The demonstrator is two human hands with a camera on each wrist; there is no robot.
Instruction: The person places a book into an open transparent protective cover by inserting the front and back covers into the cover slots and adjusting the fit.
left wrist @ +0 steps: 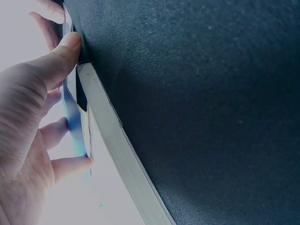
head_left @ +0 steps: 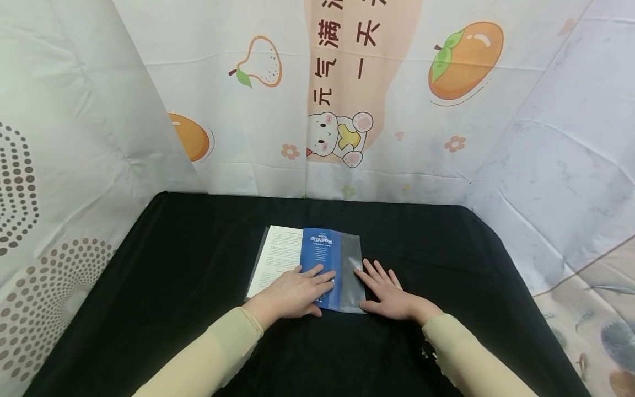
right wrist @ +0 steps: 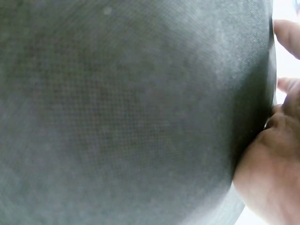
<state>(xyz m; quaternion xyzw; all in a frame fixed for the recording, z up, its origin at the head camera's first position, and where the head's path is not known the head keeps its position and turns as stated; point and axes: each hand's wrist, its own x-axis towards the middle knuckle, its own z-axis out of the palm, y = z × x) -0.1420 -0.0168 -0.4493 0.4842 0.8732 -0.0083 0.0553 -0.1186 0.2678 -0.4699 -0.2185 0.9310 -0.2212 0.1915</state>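
An open book lies on the black cloth, its white printed page (head_left: 278, 255) to the left and its blue cover (head_left: 317, 251) spread to the right. Beyond the blue part extends a clear plastic book cover (head_left: 351, 270). My left hand (head_left: 292, 291) rests over the lower blue cover with its fingers spread and fairly straight. In the left wrist view, the thumb lies by the end of the thick page block (left wrist: 110, 136). My right hand (head_left: 392, 298) touches the plastic's right edge with extended fingers. The right wrist view shows mostly cloth, with part of that hand (right wrist: 276, 161) at its edge.
A black cloth (head_left: 208, 248) covers the table around the book. White curtains (head_left: 238, 132) printed with fruit, a cartoon bear and characters hang behind it. More pale fabric (head_left: 560, 165) borders both sides.
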